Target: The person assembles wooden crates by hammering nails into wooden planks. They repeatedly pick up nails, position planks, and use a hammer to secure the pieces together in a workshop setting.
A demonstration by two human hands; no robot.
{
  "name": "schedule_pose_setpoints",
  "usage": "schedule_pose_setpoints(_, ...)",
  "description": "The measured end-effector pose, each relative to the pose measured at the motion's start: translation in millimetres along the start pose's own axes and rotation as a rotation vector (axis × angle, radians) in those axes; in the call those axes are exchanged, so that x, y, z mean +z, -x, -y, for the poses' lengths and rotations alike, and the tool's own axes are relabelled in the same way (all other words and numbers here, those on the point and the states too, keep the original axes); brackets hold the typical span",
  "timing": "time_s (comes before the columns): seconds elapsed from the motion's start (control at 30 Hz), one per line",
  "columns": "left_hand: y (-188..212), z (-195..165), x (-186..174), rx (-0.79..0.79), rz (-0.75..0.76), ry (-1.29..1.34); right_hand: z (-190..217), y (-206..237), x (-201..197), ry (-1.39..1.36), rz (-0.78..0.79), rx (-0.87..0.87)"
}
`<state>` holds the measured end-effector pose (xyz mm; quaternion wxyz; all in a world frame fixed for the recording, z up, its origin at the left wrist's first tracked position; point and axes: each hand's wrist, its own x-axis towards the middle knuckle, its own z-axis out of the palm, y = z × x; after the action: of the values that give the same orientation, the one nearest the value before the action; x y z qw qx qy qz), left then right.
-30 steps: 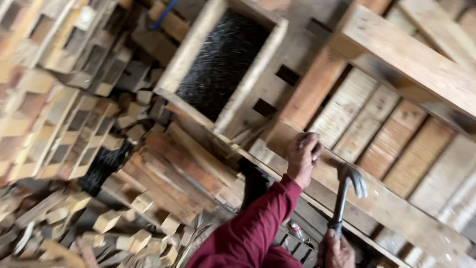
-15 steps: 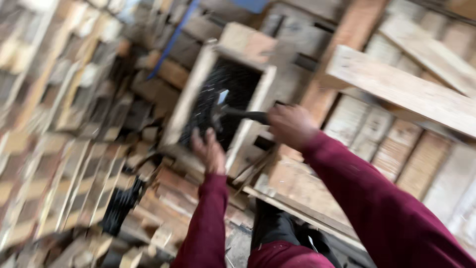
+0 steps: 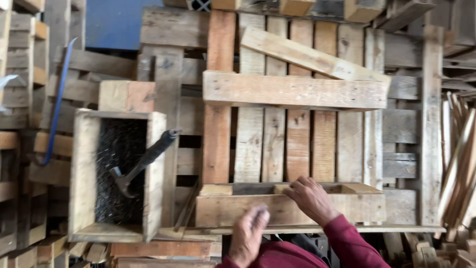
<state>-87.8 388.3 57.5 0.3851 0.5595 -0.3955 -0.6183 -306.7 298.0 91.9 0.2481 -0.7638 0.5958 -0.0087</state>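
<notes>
1. I take the long wooden frame point(image 3: 290, 206) lying across the pallet point(image 3: 277, 139) as my landmark; it sits at the near edge of the pallet slats, its open top facing up.
2. My right hand point(image 3: 312, 198) rests on the frame's top edge near its middle, fingers curled over the rim and into the opening, gripping the board.
3. My left hand point(image 3: 249, 235) hangs just in front of the frame, below its left half. It is blurred; the fingers look loosely bent with nothing in them, and I cannot tell whether it touches the wood.
4. Left of the frame stands an open wooden box point(image 3: 116, 176) filled with dark nails point(image 3: 119, 164).
5. A hammer point(image 3: 144, 161) lies tilted in that box, head down on the nails, black handle leaning over the box's wall nearest the frame.
6. Beyond the frame, two loose planks point(image 3: 297, 74) lie across the pallet, one slanted over the other.
7. A blue strap point(image 3: 57, 106) hangs far left of the box.
</notes>
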Motion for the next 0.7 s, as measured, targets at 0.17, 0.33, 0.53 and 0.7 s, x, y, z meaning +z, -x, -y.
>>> schedule_pose_setpoints(0.17,-6.2,2.6,19.5,-0.21,-0.183,-0.159,-110.1,59.6,8.9,-0.057,-0.044,0.147)
schedule_pose_setpoints(0.33,4.0,-5.2,84.3,-0.22,-0.068,0.134,-152.9,51.3,26.1,0.001,0.299,0.148)
schedule_pose_setpoints(0.53,2.5,16.9,150.8,-0.565,-0.084,0.418,-166.9,44.1,38.0,-0.021,0.396,0.066)
schedule_pose_setpoints(0.7,55.7,66.4,173.1,-0.655,-0.019,0.375,-150.7,81.7,49.7,0.052,0.116,-0.083)
